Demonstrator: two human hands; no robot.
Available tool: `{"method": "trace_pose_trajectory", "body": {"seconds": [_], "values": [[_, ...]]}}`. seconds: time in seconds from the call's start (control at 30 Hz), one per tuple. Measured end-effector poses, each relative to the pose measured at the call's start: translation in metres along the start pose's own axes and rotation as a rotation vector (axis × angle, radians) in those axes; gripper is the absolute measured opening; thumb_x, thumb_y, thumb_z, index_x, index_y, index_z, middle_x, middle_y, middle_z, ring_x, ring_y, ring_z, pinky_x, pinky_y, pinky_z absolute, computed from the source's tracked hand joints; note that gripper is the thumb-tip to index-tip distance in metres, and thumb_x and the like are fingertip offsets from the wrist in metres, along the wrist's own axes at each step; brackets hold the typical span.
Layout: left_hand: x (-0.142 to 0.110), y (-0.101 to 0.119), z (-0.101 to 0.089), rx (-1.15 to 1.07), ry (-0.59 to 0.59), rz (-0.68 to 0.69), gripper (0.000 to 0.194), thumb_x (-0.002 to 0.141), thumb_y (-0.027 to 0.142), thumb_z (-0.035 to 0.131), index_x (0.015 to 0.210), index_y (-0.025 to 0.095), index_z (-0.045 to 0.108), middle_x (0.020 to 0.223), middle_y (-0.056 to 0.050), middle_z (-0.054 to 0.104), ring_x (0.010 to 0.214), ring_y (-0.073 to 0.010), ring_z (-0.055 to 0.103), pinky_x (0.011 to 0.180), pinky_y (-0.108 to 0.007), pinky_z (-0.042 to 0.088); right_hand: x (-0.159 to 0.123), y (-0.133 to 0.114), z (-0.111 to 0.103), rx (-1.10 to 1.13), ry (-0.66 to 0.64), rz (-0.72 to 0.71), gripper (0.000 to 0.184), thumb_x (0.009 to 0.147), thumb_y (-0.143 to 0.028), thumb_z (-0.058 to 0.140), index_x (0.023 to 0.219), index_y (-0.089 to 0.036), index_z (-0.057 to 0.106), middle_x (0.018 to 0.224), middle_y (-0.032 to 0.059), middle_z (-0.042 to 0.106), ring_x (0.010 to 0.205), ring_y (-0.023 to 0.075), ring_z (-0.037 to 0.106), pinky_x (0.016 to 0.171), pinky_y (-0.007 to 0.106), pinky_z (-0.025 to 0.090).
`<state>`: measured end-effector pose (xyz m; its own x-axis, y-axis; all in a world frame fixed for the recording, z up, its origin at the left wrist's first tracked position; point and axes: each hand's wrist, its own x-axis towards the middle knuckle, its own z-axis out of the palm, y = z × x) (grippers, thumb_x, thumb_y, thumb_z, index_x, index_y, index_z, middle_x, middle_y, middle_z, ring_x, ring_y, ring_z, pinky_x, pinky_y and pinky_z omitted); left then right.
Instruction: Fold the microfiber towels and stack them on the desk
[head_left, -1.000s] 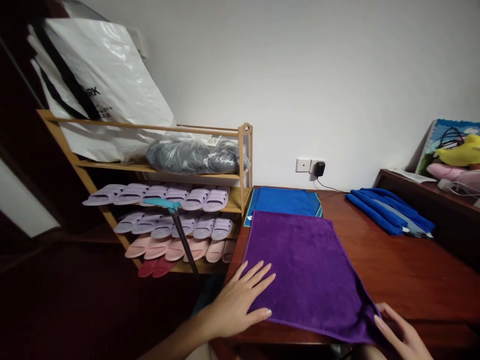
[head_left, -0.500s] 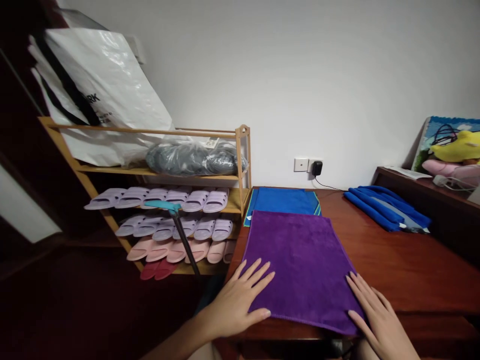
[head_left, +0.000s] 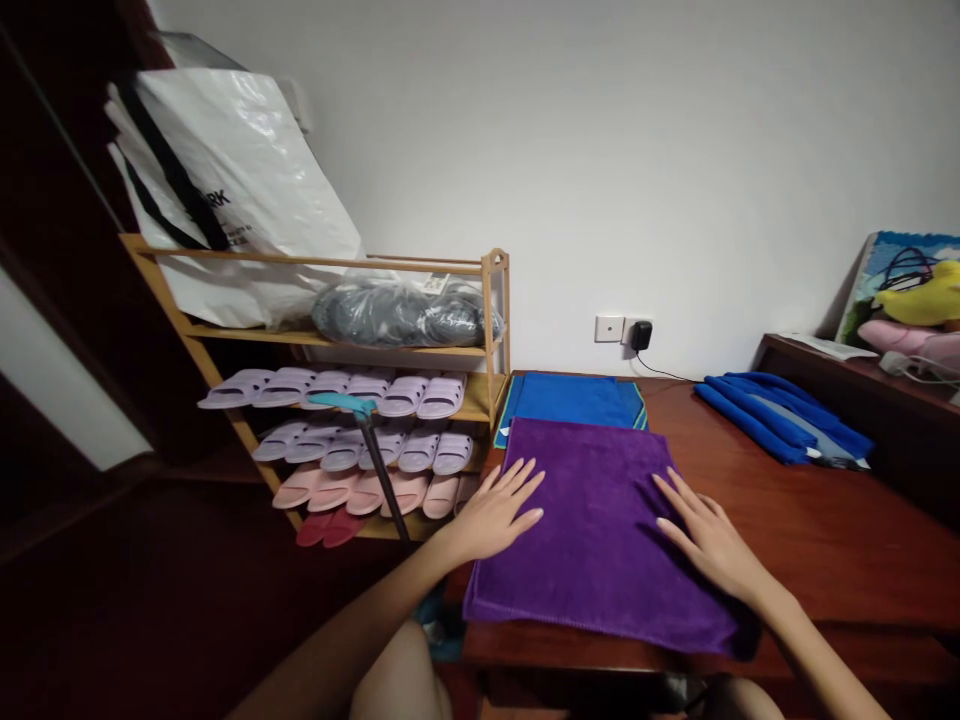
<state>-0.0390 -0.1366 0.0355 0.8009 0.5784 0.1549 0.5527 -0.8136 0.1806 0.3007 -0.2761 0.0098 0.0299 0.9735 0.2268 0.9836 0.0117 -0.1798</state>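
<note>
Your purple cloth [head_left: 592, 560] lies on the wooden table [head_left: 840, 540], its left side along the table's left edge and its near hem just inside the front edge. Its far edge meets the blue cloth [head_left: 570, 400]; to the right, a strip of wood separates it from the folded blue bundle [head_left: 780, 420]. Your left hand [head_left: 487, 520] rests open on its left side; your right hand [head_left: 709, 540] is spread at the right, contact unclear. The purple cloth looks soft, mostly flat, with stitched edges and a rumpled near-right corner
</note>
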Motion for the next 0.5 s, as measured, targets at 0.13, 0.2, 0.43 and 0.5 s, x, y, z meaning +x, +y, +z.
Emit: {"method": "trace_pose_trajectory", "body": {"seconds": [0.13,0.2,0.43,0.5], "values": [[-0.001,-0.013,0.014,0.015,-0.030,0.016,0.055,0.097,0.053,0.031,0.146,0.028,0.024,0.152,-0.005,0.021,0.140,-0.0232,0.016,0.111,-0.048,0.016,0.014,0.002,0.013,0.019,-0.154,-0.015,0.062,0.089,-0.062,0.027,0.144,-0.035,0.019,0.151,0.0009,0.013,0.139,0.0195,0.013,0.113,0.048,0.019],[-0.012,-0.008,0.014,0.008,-0.028,0.026,0.055,0.097,0.051,0.032,0.146,0.029,0.022,0.153,-0.005,0.020,0.140,-0.0232,0.015,0.111,-0.049,0.016,0.000,0.006,0.017,0.011,-0.141,-0.024,0.062,0.089,-0.061,0.029,0.145,-0.036,0.017,0.152,-0.0004,0.012,0.140,0.0194,0.013,0.113,0.048,0.018],[-0.062,0.025,-0.001,-0.050,-0.044,0.032,0.057,0.095,0.047,0.040,0.147,0.033,0.019,0.152,-0.002,0.024,0.138,-0.0262,0.021,0.111,-0.050,0.017,-0.071,0.008,0.013,0.015,-0.107,-0.042,0.063,0.087,-0.057,0.040,0.144,-0.036,0.022,0.150,-0.0012,0.019,0.138,0.0226,0.022,0.111,0.048,0.025],[-0.060,0.024,-0.007,-0.064,-0.037,0.055,0.052,0.095,0.048,0.041,0.143,0.034,0.030,0.147,-0.001,0.035,0.135,-0.0254,0.030,0.111,-0.048,0.018,-0.066,0.015,0.006,0.098,-0.107,0.014,0.053,0.088,-0.056,0.039,0.136,-0.035,0.041,0.143,0.0003,0.037,0.131,0.0233,0.036,0.109,0.046,0.030]]}}
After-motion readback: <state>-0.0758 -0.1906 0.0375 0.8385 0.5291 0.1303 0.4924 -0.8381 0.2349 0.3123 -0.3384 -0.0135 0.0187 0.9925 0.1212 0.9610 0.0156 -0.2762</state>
